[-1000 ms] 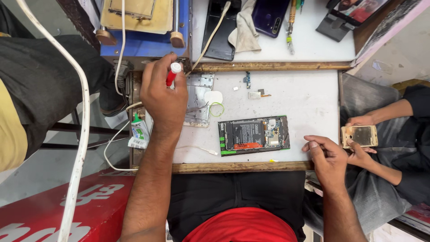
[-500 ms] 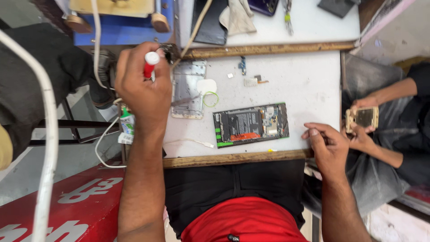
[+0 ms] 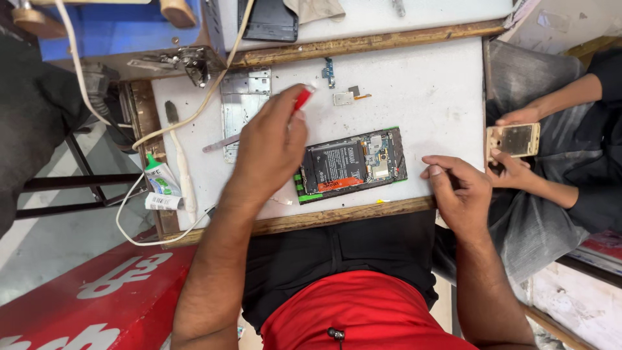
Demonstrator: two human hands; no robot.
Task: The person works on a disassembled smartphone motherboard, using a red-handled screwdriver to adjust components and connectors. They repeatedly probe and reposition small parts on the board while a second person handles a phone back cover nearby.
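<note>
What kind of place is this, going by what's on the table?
Most likely a small phone repair bench. An opened phone lies on the white worktop with its battery and circuit board bare, small loose parts beside it. The left hand holds a red-handled tool.

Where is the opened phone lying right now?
In the head view, the opened phone lies on the white worktop near its front wooden edge, between the left hand and the right hand.
</note>
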